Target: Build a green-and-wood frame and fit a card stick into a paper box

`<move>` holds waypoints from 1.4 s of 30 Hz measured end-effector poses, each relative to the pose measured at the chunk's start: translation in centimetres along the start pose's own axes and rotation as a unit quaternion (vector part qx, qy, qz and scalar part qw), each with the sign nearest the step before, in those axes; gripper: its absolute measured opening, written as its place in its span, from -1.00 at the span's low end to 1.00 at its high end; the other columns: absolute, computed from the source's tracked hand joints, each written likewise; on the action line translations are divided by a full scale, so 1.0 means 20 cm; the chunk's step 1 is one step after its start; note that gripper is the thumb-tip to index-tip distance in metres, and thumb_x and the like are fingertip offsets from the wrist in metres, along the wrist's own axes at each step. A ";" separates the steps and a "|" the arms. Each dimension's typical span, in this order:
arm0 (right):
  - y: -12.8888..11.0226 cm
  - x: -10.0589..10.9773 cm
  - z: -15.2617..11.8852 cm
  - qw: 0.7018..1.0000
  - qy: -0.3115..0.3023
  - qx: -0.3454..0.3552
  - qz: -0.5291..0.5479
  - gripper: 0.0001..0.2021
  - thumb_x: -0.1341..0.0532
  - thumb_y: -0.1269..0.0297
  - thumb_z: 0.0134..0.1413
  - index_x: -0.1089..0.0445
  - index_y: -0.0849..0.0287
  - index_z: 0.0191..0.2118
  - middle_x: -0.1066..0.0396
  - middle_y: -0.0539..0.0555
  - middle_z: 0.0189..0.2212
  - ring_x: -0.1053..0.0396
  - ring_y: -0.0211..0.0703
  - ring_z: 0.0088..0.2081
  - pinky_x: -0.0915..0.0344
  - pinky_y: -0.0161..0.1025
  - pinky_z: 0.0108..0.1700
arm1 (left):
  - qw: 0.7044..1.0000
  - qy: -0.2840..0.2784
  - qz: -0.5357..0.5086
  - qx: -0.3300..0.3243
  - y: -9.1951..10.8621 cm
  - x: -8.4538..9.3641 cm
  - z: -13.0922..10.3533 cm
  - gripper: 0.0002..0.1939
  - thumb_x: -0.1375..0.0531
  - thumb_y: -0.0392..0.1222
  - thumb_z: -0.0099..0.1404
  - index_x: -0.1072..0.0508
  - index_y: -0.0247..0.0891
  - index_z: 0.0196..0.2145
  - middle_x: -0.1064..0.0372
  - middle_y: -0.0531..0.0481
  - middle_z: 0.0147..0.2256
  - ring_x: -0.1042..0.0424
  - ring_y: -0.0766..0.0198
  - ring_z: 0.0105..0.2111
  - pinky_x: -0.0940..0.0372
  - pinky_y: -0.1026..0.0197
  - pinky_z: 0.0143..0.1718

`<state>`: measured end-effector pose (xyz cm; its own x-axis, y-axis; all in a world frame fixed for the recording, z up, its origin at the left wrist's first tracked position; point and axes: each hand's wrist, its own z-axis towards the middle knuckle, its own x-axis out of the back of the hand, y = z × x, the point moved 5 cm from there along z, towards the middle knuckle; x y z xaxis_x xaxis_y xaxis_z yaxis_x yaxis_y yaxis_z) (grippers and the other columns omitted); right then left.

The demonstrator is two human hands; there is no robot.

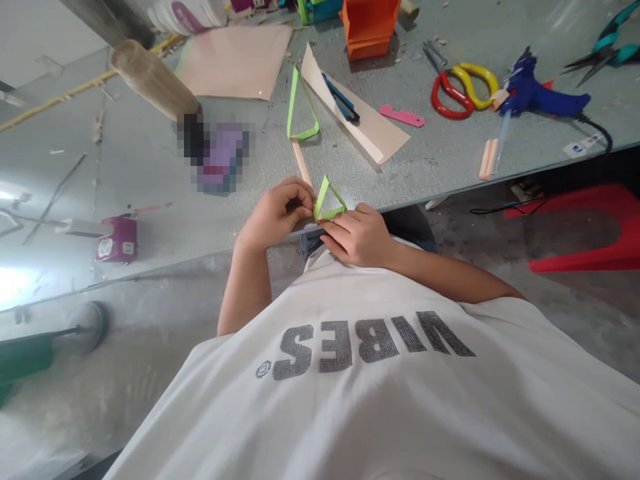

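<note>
At the table's front edge my left hand (281, 212) is closed, its thumb and fingers pinching the near end of a thin wooden strip (301, 162). My right hand (361, 235) is closed on the lower edge of a small green triangular frame (331, 200), whose left corner touches the fingertips of my left hand. A larger green triangular frame (301, 107) lies at the strip's far end. Right of it rests a long beige piece (373, 127) with a blue cutter (341, 99) on it.
A pink blade-like piece (401, 116), red and yellow scissors (453, 100), a blue glue gun (543, 93) and pliers (603, 57) lie to the right. Farther back stands an orange box (369, 27). A wooden-handled tool (155, 79) and a purple box (117, 240) are left.
</note>
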<state>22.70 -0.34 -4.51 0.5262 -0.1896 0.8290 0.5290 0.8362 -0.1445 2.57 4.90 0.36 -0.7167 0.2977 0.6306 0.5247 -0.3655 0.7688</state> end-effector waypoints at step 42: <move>0.21 0.37 -0.06 0.902 0.320 -0.219 0.190 -0.52 -0.26 -0.21 0.70 -0.53 0.03 -0.24 -0.33 -0.02 -0.46 -0.30 -0.14 -0.41 -0.35 -0.04 -0.24 | 0.979 0.039 0.189 -0.069 0.43 -0.16 0.14 -0.71 -0.25 0.22 0.70 -0.68 0.15 0.14 -0.61 -0.09 0.06 -0.47 -0.33 0.33 0.03 -0.65 0.58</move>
<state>29.59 1.13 0.31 0.9273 -0.3071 0.2139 0.3682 0.6458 -0.6688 10.67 3.32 5.26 -0.5185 0.0520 0.8535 0.6963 -0.5538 0.4567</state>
